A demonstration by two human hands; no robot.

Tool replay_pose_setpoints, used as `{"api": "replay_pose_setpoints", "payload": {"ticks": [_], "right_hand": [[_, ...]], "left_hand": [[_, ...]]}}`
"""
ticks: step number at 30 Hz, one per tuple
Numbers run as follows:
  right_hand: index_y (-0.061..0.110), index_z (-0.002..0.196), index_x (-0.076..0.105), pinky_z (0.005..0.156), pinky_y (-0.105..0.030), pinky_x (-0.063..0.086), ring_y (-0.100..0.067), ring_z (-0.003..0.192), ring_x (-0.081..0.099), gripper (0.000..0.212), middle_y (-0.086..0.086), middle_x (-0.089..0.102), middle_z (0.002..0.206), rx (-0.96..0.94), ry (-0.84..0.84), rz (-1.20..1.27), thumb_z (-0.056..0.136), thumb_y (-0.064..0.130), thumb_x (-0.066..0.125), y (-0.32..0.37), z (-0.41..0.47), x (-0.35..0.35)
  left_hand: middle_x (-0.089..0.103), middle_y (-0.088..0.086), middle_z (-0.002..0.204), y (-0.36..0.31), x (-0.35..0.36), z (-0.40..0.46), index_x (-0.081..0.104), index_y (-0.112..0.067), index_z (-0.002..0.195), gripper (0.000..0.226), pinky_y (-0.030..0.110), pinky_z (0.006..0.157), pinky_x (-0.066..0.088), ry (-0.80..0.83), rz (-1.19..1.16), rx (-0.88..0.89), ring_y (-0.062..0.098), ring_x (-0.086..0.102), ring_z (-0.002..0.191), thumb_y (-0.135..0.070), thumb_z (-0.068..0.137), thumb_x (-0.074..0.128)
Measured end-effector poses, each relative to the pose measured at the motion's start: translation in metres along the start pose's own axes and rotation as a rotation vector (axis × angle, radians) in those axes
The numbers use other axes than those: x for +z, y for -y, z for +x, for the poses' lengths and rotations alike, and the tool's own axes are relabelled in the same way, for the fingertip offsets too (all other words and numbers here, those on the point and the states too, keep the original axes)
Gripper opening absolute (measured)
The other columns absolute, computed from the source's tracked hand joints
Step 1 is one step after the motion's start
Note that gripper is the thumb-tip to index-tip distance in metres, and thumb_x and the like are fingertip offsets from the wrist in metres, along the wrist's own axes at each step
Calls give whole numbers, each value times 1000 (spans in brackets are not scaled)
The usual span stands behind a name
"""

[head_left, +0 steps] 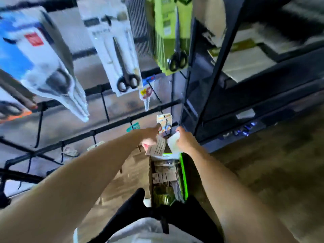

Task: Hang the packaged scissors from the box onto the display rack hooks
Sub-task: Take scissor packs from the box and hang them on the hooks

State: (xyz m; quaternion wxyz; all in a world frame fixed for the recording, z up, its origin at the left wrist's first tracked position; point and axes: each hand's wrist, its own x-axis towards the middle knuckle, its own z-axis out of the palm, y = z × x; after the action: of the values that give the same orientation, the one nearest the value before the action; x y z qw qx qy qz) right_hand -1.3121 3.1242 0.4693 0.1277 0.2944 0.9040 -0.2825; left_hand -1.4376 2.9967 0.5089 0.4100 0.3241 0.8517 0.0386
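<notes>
While we reach low toward the rack, our left hand [151, 140] pinches a beige card pack [156, 146] by its top, likely to free the hang hole for a hook [167, 134] just beyond. Our right hand [184, 141] grips a white pack [173, 143], ready next. Below both hands sits the open box [166, 176]; above them, scissors packs [121, 50] already hang.

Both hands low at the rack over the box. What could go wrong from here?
1. The left hand holds a card pack while reaching to the low hook, so the pack could slip.
2. That hook already carries a small pack, which might get knocked off.
3. The frame is blurred, and the right hand holds a white pack close by; they may collide.
</notes>
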Motion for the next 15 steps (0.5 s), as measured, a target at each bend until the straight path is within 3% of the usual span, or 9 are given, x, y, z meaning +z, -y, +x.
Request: {"api": "replay_pose_setpoints", "payload": {"ticks": [2, 6, 9, 15], "right_hand": [[16, 146, 30, 81, -42, 47, -39, 112, 58, 52, -23, 58, 126, -38, -48, -44, 95, 11, 45, 11, -5, -23], [7, 130, 45, 86, -40, 48, -39, 115, 57, 35, -22, 57, 126, -131, -61, -139, 96, 15, 46, 25, -13, -59], [12, 129, 50, 91, -40, 47, -37, 119, 55, 34, -19, 57, 130, -211, -61, -174, 96, 14, 45, 31, -19, -76], [21, 126, 54, 85, -37, 50, -35, 114, 58, 35, -12, 58, 130, -426, -25, -264, 92, 14, 46, 50, -27, -101]], "left_hand": [[49, 16, 123, -6, -15, -20, 25, -7, 144, 64, 42, 86, 52, -74, 64, -12, 36, 55, 112, -2, 89, 57], [54, 12, 130, -16, -35, -54, 38, -9, 140, 57, 36, 87, 48, -222, 191, -64, 28, 56, 114, -12, 88, 63], [48, 8, 139, -18, -42, -77, 37, -14, 145, 58, 36, 94, 47, -315, 227, -134, 28, 51, 123, -16, 91, 59], [53, -1, 133, -10, -41, -122, 51, -31, 135, 47, 36, 93, 50, -530, 139, -242, 26, 56, 114, -14, 91, 50]]}}
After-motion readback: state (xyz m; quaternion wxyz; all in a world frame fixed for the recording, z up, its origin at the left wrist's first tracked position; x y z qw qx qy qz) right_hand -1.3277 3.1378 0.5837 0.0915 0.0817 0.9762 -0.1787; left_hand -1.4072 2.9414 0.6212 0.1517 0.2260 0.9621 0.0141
